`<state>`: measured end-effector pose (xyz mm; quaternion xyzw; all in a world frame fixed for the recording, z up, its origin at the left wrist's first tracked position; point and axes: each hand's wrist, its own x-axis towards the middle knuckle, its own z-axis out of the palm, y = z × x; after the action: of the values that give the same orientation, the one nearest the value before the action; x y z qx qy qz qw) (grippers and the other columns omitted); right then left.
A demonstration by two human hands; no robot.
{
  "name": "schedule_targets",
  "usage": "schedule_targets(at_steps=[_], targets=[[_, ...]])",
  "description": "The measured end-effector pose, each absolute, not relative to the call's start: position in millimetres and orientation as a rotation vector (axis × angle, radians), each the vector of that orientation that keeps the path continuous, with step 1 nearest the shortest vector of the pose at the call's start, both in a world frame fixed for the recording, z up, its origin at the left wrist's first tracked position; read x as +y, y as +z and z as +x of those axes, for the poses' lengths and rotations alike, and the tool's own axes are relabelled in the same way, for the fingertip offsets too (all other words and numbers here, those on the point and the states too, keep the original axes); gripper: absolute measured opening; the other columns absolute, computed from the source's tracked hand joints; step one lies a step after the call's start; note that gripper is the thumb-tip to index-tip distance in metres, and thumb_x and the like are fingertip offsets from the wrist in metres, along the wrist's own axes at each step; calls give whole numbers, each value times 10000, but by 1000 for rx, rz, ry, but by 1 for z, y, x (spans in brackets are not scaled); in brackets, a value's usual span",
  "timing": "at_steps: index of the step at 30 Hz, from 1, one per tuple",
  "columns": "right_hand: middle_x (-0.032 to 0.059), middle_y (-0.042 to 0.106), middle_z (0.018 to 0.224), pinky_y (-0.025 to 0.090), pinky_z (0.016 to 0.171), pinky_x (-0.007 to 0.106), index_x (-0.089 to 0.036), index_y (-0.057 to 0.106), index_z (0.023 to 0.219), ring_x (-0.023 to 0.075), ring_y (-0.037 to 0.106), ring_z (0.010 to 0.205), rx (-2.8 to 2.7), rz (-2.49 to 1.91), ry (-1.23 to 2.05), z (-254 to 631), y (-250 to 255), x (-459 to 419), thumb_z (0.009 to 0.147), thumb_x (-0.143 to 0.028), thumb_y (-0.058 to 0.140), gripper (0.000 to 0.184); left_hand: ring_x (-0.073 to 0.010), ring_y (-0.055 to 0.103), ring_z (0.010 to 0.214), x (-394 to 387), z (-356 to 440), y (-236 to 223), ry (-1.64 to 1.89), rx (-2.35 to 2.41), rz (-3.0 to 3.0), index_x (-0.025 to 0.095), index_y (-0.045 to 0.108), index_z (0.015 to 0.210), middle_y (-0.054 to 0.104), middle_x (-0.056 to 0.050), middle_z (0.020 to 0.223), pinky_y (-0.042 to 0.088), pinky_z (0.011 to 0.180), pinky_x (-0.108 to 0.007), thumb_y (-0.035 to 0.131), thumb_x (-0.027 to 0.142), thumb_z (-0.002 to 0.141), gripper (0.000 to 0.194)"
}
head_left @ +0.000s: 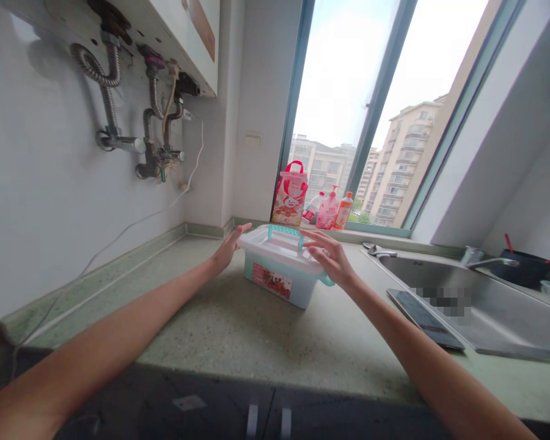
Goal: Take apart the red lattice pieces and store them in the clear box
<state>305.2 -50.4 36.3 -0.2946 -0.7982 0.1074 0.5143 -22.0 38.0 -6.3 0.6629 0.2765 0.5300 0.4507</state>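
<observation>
Bare forearms (128,333): stretched forward
Left hand (228,247), right hand (333,255): apart, unclenched
Pale-green rectangular plastic box (279,278): between both hands

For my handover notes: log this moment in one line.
box: lidded, on counter | left hand: at box's left end | right hand: at lid, beside handle | bottles: on windowsill
</observation>
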Motion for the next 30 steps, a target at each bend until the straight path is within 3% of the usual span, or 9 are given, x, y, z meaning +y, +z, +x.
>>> schedule_targets(at_steps=[3,5,9,13,18,22,25,27,30], targets=[[116,735,1341,614,931,434,-284,765,1383,306,795,1056,-1952,-736,257,306,41,-54,995,-660,649,552,-409,528,1479,29,-21,-2,1319,716,1782,172,547,1609,587,-179,1600,365,1243,-557,555,826,958,923],[111,754,1314,601,959,438,-278,812,1296,313,780,1094,-1989,-742,238,308,43,-55,1002,-677,619,532,-402,581,1416,25,-20,1,1318,741,1845,144,630,1518,638,-182,1541,409,1212,-535,518,819,972,876],[81,799,1250,507,1104,497,-300,877,1122,329,725,1207,-2079,-765,110,318,32,-57,1064,-726,395,645,-375,603,1380,20,-16,5,1344,770,1948,145,689,1417,683,-162,1476,422,1201,-486,455,794,1004,803],[47,781,1355,336,1254,558,-349,830,1281,330,667,1341,-2060,-806,67,327,14,-64,1106,-683,276,670,-363,616,1343,18,-10,6,1371,777,2017,138,686,1393,696,-154,1441,440,1174,-461,452,747,1003,760],[19,745,1437,191,1325,599,-392,782,1362,315,619,1421,-2099,-817,116,333,13,-69,1122,-659,302,599,-362,638,1266,18,-10,2,1420,836,2017,138,687,1364,707,-151,1402,461,1114,-459,418,691,1027,701],[37,764,1403,267,1313,599,-355,850,1230,343,564,1468,-1985,-806,227,348,13,-56,1068,-736,397,614,-368,630,1242,9,-16,0,1376,883,2235,188,689,1359,714,-129,1358,448,1115,-466,389,797,1002,767],[45,703,1502,327,1294,583,-323,875,1154,375,492,1524,-1809,-893,337,366,7,-41,1004,-743,529,564,-379,619,1241,4,-22,1,1322,872,2523,203,691,1356,716,-136,1313,389,1187,-498,409,908,917,877],[56,652,1563,366,1274,573,-315,832,1272,385,506,1511,-1697,-969,401,377,2,-31,950,-717,627,555,-393,602,1273,7,-27,2,1284,791,2724,194,665,1398,703,-152,1335,318,1246,-524,508,910,861,908],[89,682,1515,497,1174,538,-311,684,1494,364,620,1391,-1585,-1078,471,388,-6,-17,915,-714,667,705,-421,573,1337,18,-35,1,1183,720,2918,188,566,1524,661,-181,1428,291,1266,-552,708,825,766,1001]])
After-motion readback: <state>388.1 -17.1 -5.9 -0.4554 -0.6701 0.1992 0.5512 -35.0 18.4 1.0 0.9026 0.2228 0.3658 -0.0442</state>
